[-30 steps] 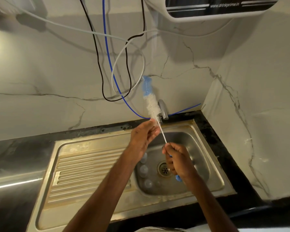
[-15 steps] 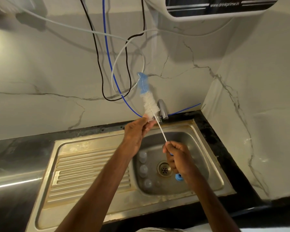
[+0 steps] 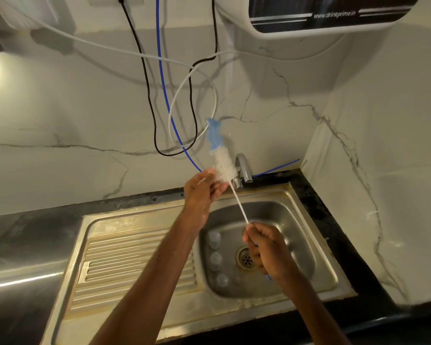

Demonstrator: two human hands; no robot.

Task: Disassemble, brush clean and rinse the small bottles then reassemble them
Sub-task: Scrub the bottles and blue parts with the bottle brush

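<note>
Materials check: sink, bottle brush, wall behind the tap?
Grey metal sink with ribbed drainboard: likely stainless steel, brushed finish; dull sheen, yellowish staining at the rim.
Long bottle brush with white bristles and blue tip: bristles probably nylon, thin white stem plastic or coated wire, tip looks spongy.
White grey-veined wall: glossy marble or marble-look tile; it reflects the light.

The right hand covers the grip end of the brush; the bottles in the sink are too blurred to tell caps from bodies; the top edge crops the purifier
</note>
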